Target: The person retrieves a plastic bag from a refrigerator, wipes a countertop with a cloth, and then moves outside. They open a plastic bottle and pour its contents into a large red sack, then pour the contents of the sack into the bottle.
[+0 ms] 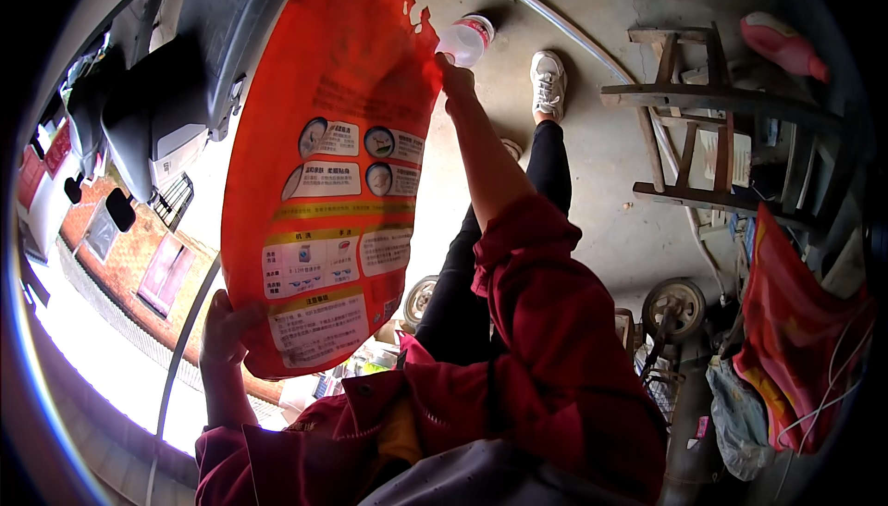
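Note:
A large red plastic laundry detergent bag [333, 201] hangs upright before me, its printed side facing me and its top edge torn near the upper right. My right hand [454, 79] grips the bag's right edge just below the torn part. At the lower left, my left hand [225, 325] holds the bag by its bottom corner, the fingers partly behind it. Past my right hand, a clear plastic jar [466, 41] with a red band stands on the concrete floor. What the bag contains cannot be seen.
Wooden stools [721, 97] lie at the right, near a pink bottle [784, 47]. Below them are a small wheel [673, 308] and a red cloth [791, 339]. A pale hose [555, 10] crosses the floor. Grey plastic vehicle parts [222, 27] stand at the upper left.

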{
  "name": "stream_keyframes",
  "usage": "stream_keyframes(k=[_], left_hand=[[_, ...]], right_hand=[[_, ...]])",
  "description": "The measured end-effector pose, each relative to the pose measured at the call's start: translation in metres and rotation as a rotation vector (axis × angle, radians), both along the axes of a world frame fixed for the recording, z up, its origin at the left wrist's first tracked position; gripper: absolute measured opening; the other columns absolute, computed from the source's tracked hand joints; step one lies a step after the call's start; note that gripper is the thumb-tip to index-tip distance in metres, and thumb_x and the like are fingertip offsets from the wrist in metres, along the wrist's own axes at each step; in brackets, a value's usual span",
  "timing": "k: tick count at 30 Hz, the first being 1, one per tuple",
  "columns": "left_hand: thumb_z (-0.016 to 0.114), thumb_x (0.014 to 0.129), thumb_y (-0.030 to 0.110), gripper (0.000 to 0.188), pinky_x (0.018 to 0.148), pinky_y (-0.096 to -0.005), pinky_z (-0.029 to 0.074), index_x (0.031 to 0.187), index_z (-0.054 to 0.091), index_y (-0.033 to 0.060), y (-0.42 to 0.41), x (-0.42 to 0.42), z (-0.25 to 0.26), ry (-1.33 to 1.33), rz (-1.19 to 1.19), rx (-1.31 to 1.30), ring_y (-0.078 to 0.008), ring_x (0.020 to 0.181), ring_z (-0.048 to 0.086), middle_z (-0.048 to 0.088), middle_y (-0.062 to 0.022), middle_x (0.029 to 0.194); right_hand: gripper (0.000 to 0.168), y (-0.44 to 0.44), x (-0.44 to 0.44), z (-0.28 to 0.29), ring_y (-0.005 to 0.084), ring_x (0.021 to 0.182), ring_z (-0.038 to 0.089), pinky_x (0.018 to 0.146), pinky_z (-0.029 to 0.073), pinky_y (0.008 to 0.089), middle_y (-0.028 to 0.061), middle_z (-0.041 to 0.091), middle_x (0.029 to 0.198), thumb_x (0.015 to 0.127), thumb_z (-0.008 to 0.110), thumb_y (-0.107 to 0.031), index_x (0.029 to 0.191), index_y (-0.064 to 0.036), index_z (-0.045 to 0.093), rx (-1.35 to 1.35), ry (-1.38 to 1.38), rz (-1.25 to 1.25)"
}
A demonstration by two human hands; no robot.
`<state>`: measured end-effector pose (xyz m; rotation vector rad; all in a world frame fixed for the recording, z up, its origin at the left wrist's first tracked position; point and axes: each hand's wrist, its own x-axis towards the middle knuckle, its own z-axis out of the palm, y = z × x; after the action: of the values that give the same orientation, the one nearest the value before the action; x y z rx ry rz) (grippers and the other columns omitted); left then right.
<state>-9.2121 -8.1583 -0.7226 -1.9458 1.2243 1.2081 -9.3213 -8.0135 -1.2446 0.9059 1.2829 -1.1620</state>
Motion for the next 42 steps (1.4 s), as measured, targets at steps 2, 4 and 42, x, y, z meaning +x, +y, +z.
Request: stream_keyframes(k=[2,4,42], left_hand=[[0.064,0.074,0.002,0.035,0.074,-0.0322,0.056,0.108,0.064,-0.0079,0.000,0.003,0.000,0.038,0.013,0.008,-0.0217,0.081,0.068,0.070,-0.0147,0.097],[0.064,0.075,0.002,0.036,0.074,-0.0323,0.056,0.109,0.063,-0.0081,0.000,0.001,-0.001,0.056,0.019,0.035,-0.0220,0.082,0.069,0.070,-0.0149,0.097],[0.070,0.086,0.024,0.033,0.060,-0.0274,0.050,0.091,0.066,-0.0085,0.010,0.170,-0.079,-0.075,-0.373,0.187,-0.0075,0.070,0.058,0.066,-0.0039,0.075]], right_hand=[[0.063,0.004,0.002,-0.002,0.0206,0.086,0.060,0.074,0.047,0.0356,0.0129,0.065,0.096,0.072,0.074,-0.039,0.108,0.010,0.061,-0.028,-0.010,-0.038],[0.064,-0.002,0.002,-0.005,0.0205,0.086,0.060,0.074,0.047,0.0358,0.0125,0.065,0.096,0.072,0.074,-0.040,0.109,0.011,0.061,0.004,0.034,-0.062],[0.036,0.013,0.016,0.003,0.0080,0.051,0.037,0.046,0.029,0.0242,-0.0046,0.042,0.061,0.082,0.070,-0.048,0.078,-0.014,0.056,-0.101,0.039,0.075]])
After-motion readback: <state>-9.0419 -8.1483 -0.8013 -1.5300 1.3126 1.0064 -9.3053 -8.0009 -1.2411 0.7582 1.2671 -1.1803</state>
